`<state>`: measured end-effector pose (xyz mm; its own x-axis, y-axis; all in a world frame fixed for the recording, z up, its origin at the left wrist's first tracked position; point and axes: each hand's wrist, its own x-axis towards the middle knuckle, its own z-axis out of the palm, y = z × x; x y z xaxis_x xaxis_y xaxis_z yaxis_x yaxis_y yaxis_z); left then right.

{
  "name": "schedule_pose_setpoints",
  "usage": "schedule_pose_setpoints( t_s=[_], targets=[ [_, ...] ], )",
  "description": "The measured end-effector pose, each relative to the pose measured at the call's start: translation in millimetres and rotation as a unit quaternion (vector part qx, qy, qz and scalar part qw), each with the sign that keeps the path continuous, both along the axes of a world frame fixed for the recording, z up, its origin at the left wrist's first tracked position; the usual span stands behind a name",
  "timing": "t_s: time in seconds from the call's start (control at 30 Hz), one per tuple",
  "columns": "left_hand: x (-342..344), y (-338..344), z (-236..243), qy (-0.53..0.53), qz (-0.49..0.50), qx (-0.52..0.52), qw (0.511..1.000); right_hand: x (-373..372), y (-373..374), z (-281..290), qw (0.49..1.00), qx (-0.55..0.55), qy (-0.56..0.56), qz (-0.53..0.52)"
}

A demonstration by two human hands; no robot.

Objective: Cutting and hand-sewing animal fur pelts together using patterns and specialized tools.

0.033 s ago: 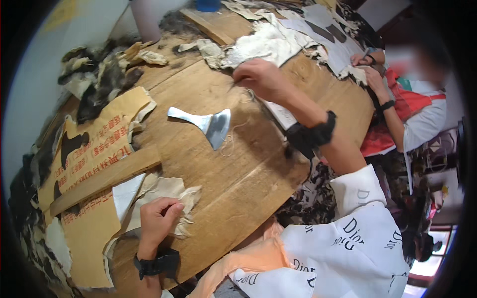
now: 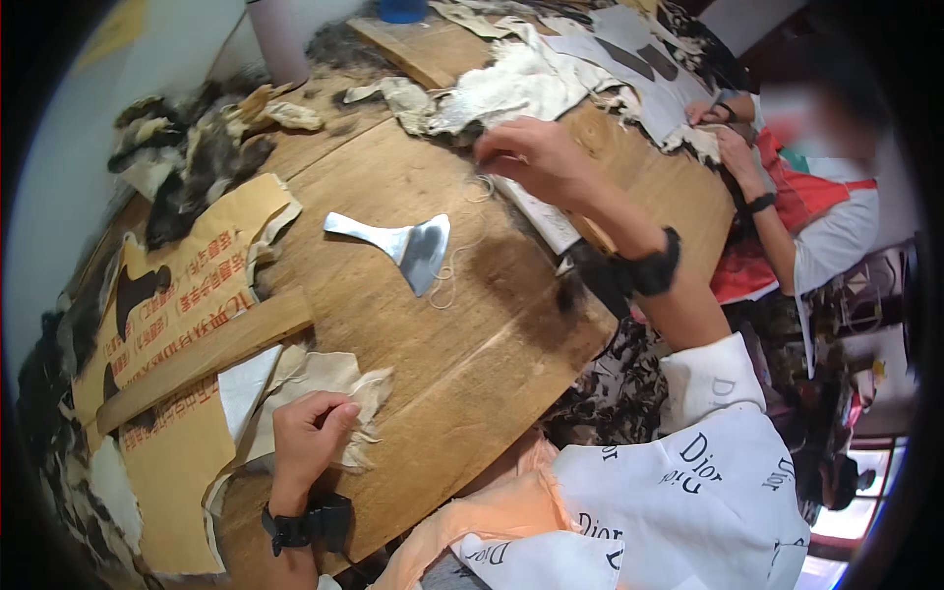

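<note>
My left hand, fingers curled in, rests at the near left on a pale scrap of hide. Whatever lies under its fingers is hidden. Over the far middle of the table, my right hand is bent down with its fingertips drawn together. A small dark bit shows by them, too unclear to name. Between the two hands a fan-shaped steel blade with a handle lies flat, held by neither. Loose pale string curls next to it. A long white bar-shaped thing lies below my right forearm.
A wooden strip lies across yellow printed paper on the left. Fur scraps are heaped behind it. A white hide, a wooden board and a pink cylinder stand farther back. A co-worker's hands handle hide at right.
My right hand has shifted slightly to the right and a little down, uncovering more of the white bar. The whole view has also moved slightly. My left hand stays on the hide scrap.
</note>
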<state>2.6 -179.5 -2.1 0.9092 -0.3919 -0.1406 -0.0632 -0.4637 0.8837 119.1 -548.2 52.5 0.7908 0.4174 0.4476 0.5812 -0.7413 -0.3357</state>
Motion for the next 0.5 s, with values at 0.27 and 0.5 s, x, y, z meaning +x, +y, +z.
schedule_pose_setpoints(
  t_s=[0.27,0.5],
  targets=[
    [0,5,-1,-0.003,-0.006,0.011,1.0,-127,-20,-1,0.952,-0.156,0.222,-0.144],
    [2,6,-2,0.032,-0.009,0.009,0.999,-145,-28,-14,0.917,-0.265,0.255,-0.153]
  ],
)
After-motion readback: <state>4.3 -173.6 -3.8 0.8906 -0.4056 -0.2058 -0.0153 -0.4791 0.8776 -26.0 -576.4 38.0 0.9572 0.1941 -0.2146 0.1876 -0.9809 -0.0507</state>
